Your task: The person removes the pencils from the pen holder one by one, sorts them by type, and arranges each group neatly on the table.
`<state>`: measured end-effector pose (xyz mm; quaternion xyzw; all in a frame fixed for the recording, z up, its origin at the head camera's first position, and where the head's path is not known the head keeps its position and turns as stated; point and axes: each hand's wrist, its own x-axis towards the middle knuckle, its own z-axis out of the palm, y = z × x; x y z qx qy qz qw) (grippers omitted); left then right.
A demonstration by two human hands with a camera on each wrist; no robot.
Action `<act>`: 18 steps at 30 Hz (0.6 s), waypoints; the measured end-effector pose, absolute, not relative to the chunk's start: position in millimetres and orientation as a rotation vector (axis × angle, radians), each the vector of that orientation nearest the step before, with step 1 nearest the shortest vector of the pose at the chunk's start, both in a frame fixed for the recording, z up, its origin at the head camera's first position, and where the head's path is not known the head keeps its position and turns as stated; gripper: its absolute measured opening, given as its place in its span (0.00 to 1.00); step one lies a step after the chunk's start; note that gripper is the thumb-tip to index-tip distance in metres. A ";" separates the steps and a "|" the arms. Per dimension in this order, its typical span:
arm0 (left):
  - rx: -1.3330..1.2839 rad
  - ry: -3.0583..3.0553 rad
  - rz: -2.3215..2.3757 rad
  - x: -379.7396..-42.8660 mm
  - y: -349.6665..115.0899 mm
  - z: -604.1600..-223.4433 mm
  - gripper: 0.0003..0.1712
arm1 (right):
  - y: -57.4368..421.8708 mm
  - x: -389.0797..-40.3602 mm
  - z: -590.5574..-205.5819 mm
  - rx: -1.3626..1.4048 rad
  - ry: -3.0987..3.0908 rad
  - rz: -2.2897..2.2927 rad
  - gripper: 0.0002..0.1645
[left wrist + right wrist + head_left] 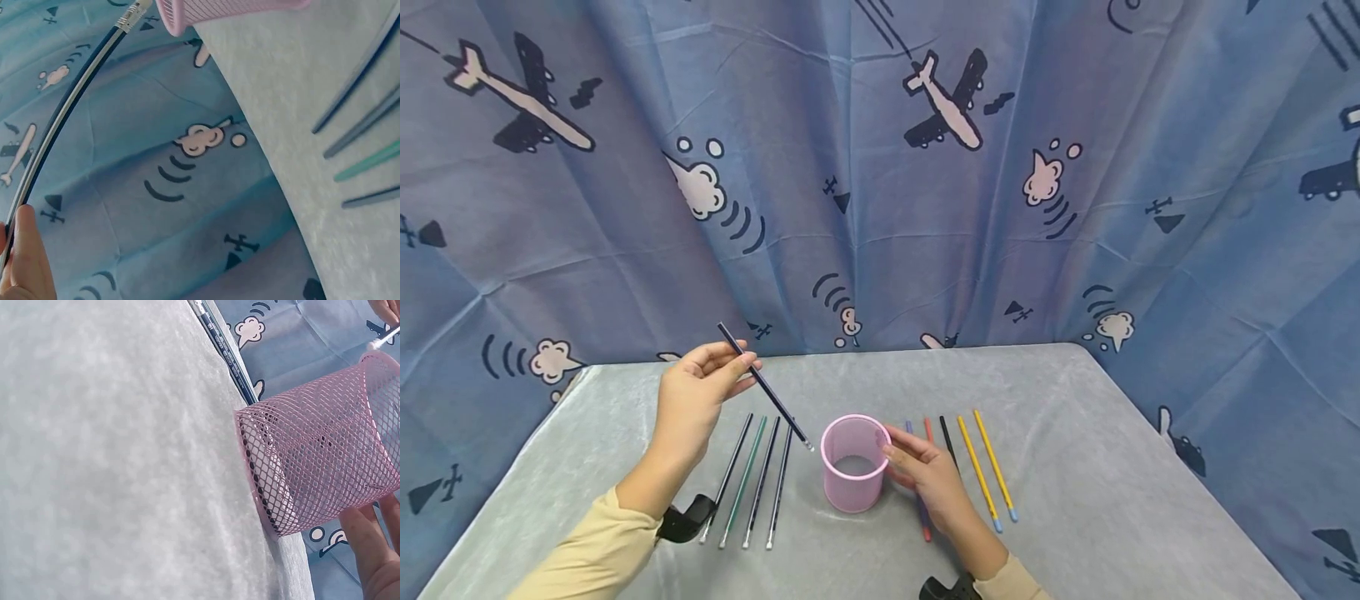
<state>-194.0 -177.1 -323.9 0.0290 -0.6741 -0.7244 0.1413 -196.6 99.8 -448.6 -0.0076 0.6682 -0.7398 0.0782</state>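
Observation:
My left hand (694, 400) pinches a dark pencil (771, 397) between thumb and fingers, above the table and left of the cup. The pencil slants, its white eraser end (132, 15) low and close to the cup's left rim. A pink mesh pencil cup (853, 493) stands upright on the table with its mouth up; the grey tabletop shows through its inside. My right hand (928, 483) holds the cup by its right side, thumb near the rim. In the right wrist view its fingers (365, 540) lie against the mesh wall (306, 450).
Left of the cup several pencils lie in a row, dark ones and a green pencil (745, 479). To the right lie a purple pencil (909, 427), a red pencil (928, 429), a black pencil (947, 442) and two yellow pencils (976, 467). A blue airplane-print curtain (865, 208) hangs behind the table (1075, 500).

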 end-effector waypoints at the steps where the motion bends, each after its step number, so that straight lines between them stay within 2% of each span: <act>1: 0.089 -1.948 -2.087 -193.9 -179.2 -324.2 0.14 | 99.6 -196.6 -448.5 -0.024 2.001 -2.215 0.28; 11: 0.100 -1.954 -2.059 -191.9 -194.9 -328.8 0.10 | 99.6 -196.7 -449.0 -0.036 2.003 -2.216 0.28; 18: 0.090 -2.003 -2.031 -194.3 -201.2 -333.1 0.10 | 99.7 -197.4 -449.7 -0.026 1.990 -2.220 0.28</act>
